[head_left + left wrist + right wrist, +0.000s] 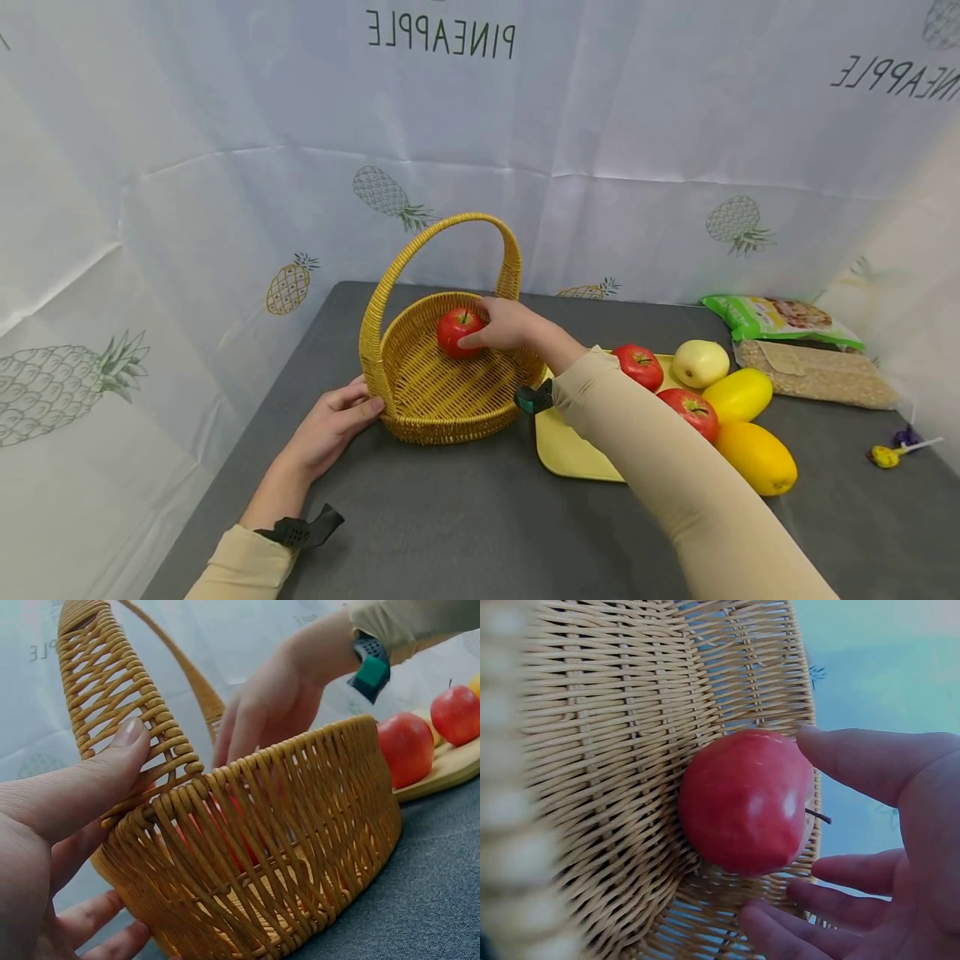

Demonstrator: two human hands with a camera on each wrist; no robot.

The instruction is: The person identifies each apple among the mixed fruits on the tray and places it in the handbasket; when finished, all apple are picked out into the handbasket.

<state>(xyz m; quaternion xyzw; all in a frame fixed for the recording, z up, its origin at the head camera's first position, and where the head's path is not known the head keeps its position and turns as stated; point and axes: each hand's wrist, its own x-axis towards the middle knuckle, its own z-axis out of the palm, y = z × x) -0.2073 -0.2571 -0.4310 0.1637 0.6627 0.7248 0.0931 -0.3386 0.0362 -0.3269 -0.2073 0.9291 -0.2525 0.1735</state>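
Note:
A yellow wicker basket (450,429) with a tall arched handle stands on the dark table. My left hand (333,425) holds it at the handle's left foot; in the left wrist view the thumb (124,754) lies across the handle strip, and the fingers are at the outer side. One red apple (457,333) lies inside, against the far wall. My right hand (510,323) reaches into the basket beside this apple. In the right wrist view its fingers (840,900) are spread and stand off the apple, while the thumb tip is close to its upper edge.
Right of the basket, a yellow tray (577,454) bears red apples (688,412), a pale round fruit (701,364) and yellow oval fruits (753,458). Behind are a green packet (780,321) and a clear bag of grains (817,373). A lollipop (888,456) lies far right.

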